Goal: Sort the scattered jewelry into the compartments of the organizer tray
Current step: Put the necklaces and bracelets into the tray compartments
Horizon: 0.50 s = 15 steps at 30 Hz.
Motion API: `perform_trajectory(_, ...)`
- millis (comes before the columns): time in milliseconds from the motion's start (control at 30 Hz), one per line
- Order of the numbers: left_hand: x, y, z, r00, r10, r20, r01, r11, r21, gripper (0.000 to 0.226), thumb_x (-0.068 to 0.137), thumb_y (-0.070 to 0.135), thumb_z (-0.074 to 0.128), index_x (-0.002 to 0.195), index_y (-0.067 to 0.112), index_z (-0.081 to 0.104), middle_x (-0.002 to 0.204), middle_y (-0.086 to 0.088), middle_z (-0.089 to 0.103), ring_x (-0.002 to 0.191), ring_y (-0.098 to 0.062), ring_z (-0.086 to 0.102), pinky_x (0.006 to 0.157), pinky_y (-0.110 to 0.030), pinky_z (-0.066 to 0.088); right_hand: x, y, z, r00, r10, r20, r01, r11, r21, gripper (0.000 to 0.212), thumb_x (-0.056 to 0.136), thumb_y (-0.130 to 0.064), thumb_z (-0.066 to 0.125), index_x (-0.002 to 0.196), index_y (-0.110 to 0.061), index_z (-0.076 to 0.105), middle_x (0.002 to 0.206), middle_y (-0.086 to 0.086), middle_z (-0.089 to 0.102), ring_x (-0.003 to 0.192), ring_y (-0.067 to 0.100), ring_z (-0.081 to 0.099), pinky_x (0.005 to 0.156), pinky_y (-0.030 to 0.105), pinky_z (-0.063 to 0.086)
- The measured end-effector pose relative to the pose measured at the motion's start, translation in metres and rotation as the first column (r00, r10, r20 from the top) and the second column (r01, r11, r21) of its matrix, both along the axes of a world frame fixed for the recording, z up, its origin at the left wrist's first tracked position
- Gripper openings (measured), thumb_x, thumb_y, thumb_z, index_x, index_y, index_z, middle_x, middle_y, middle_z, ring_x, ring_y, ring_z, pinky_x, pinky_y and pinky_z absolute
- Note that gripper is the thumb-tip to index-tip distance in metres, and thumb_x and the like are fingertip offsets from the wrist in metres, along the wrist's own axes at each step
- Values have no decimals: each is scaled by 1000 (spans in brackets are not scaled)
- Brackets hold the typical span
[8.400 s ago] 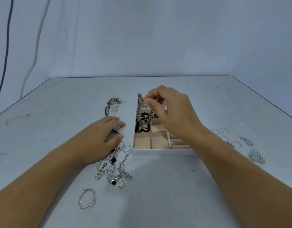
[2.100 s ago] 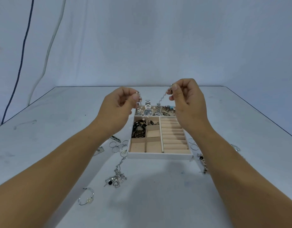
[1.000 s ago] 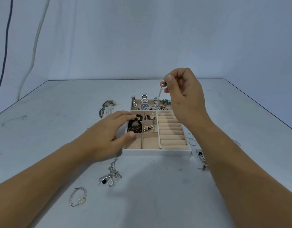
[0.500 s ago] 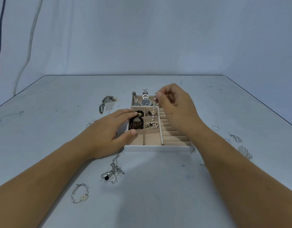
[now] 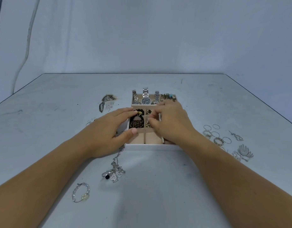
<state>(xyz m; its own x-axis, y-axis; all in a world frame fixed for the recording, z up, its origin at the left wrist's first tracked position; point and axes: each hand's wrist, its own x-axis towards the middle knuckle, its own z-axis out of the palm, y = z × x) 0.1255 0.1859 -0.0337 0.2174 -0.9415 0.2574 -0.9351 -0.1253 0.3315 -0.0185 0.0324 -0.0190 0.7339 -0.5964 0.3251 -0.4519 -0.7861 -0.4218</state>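
The white organizer tray (image 5: 152, 147) with beige compartments lies mid-table. My left hand (image 5: 107, 130) rests flat on its left edge, fingers straight over a dark bead bracelet (image 5: 136, 123), thumb on a divider. My right hand (image 5: 170, 124) is low over the tray, its fingers curled down into a middle compartment and pinching a pearl bracelet (image 5: 148, 125) that lies heaped there. Three watches (image 5: 145, 100) fill the back compartment. The ring rolls on the tray's right side are hidden under my right hand.
Loose on the table: several thin rings (image 5: 215, 134) and a leaf-shaped brooch (image 5: 244, 152) at the right, a chain with heart charms (image 5: 114, 173) and a clear bead bracelet (image 5: 81, 192) in front, silver earrings (image 5: 105, 102) at the far left.
My right hand has come down from above the tray, lowering the pearl bracelet into the middle compartment. My left hand has stayed on the tray's left edge.
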Motion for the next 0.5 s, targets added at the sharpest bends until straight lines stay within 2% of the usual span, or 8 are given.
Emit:
perform_trajectory(100,-1,0,1,1000,7,-1,-7,1000,8,65,85,69,30,144,41,28,151,24,25,137,4,24,111,-25,26,-3,-1,1,1000,8,-8,-8,1000,-20,15,86,-40,59,83,-29,68,114,-4,57,113,19,45,87,34,35)
perform_trajectory(233,-2,0,2,1000,12,4,-12,1000,28,66,85,69,29,145,42,26,151,25,23,137,5,22,111,-25,25,-11,-8,12,999,31,-18,-31,999,18,15,88,-41,54,94,-32,64,115,-5,58,112,18,48,96,43,39)
perform_trajectory(300,-2,0,3,1000,9,7,-9,999,35,66,85,69,29,145,42,27,151,24,23,137,4,22,111,-24,25,-22,-16,22,997,69,-32,-67,995,76,15,90,-41,53,99,-34,63,115,-5,56,112,16,48,95,39,39)
perform_trajectory(367,-4,1,5,1000,13,0,-13,1000,28,66,85,68,29,144,39,29,151,22,27,136,5,22,109,-22,22,-37,-25,36,989,107,-102,-94,987,127,20,92,-42,52,107,-33,61,115,-6,53,108,12,48,88,29,36)
perform_trajectory(500,-24,-2,18,998,-47,29,48,998,-36,62,88,67,29,138,33,42,140,17,42,128,5,32,100,-14,26,-81,-40,55,968,78,-239,-72,997,33,26,92,-48,47,114,-38,56,119,-12,52,96,4,48,82,26,32)
